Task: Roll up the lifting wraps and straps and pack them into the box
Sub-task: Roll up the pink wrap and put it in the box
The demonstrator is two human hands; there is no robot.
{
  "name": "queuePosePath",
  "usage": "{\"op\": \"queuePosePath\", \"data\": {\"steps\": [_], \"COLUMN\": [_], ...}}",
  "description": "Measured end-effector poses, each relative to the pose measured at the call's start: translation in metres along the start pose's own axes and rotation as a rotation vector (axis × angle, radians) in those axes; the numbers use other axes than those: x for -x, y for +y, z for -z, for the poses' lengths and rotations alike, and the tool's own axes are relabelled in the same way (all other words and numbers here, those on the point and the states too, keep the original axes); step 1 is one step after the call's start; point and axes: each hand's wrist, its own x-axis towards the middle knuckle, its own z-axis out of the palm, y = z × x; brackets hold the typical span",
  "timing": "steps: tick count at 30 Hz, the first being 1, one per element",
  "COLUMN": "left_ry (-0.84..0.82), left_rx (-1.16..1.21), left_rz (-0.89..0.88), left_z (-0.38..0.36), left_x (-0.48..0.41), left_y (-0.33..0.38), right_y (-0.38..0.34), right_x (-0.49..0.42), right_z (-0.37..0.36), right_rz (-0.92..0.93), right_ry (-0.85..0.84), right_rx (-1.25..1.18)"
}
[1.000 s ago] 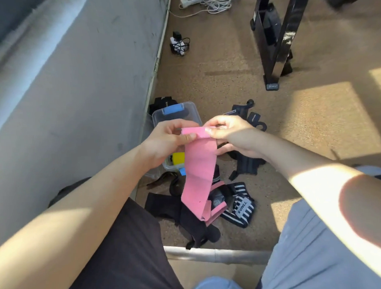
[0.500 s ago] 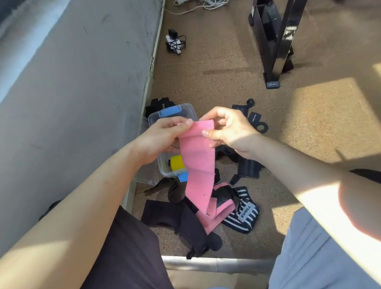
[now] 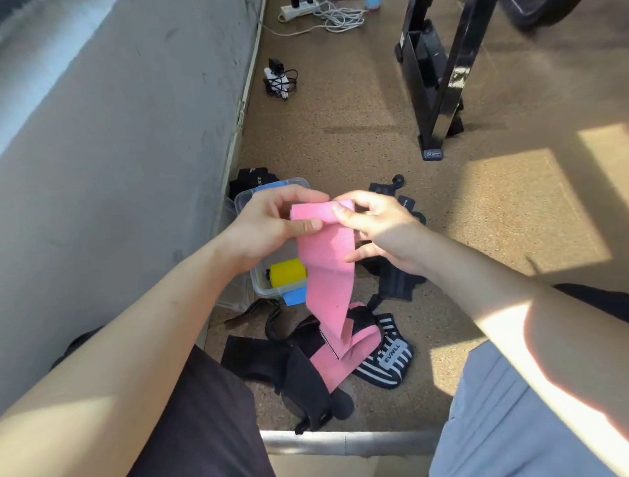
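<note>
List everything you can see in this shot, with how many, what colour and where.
pink wrap: one, pink, top end held up in front of the box, tail hanging to the floor
box: one, clear with blue latches, on the floor by the wall
yellow roll: one, yellow, inside the box
striped wrap: one, black and white, on the floor by the pink tail
black straps: several, black, scattered on the floor around the box
power strip: one, white, far floor, with tangled cable
rack frame: one, black, far right
metal bar: one, silver, nearest floor
left hand: pinches the wrap's top end
right hand: pinches the same end
</note>
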Motion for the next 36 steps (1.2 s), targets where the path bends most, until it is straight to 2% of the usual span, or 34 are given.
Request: {"op": "queuePosePath", "data": {"steps": [4,12,19,22,27,30,36], "left_ry": [0.013,-0.022,0.059,0.053,0.036,0.03,-0.015], "left_rx": [-0.01,-0.136,-0.009,0.035,0.043,0.024,0.005], "left_rz": [-0.013,0.187,0.157,0.127,0.041,0.03,0.212], "left_z": [-0.005,-0.002,-0.007,-0.007,-0.005,-0.005,-0.004], "left_x": [0.0,0.005,-0.001,-0.003,-0.004,-0.004,-0.009], "left_y": [0.0,0.005,0.0,-0.002,-0.003,-0.003,-0.001], "right_y": [0.001,-0.006,-0.001,-0.001,-0.005,-0.003,-0.001], "right_x": [0.007,0.003,-0.005,-0.006,-0.01,-0.012,-0.013], "right_z": [0.005,0.014,0.012,0.012,0.014,0.016,0.02], "right_rz": [0.041,0.123,0.233,0.216,0.064,0.087,0.133], "right_ry": [0.021,0.008,0.014,0.025,-0.012,-0.02,-0.041], "right_rx": [-0.03,-0.011,0.108,0.146,0.064,0.061,0.05]}}
